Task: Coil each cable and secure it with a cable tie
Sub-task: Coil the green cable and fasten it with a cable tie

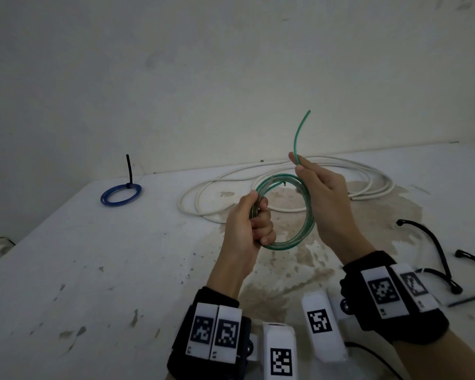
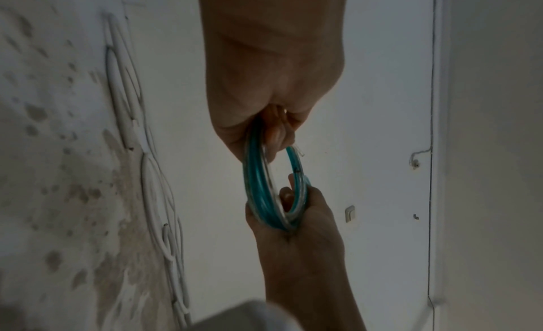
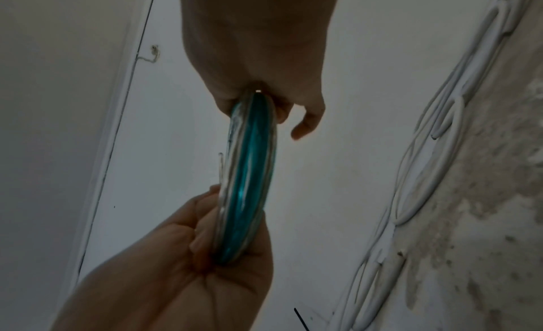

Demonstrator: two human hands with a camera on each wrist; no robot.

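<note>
A green translucent cable (image 1: 307,215) is wound into a small coil held above the table. My left hand (image 1: 258,212) grips the coil's left side in a fist. My right hand (image 1: 296,163) pinches the cable at the coil's top right, and the free end curves up past the fingers. In the left wrist view the coil (image 2: 258,185) spans between my left hand (image 2: 264,127) above and my right hand (image 2: 293,208) below. The right wrist view shows the coil (image 3: 250,173) edge-on between both hands. A long white cable (image 1: 381,187) lies loose behind them.
A blue coil (image 1: 121,194) bound with a black tie lies at the far left of the stained white table (image 1: 93,270). Several loose black cable ties (image 1: 439,250) lie at the right edge. A wall rises right behind the table.
</note>
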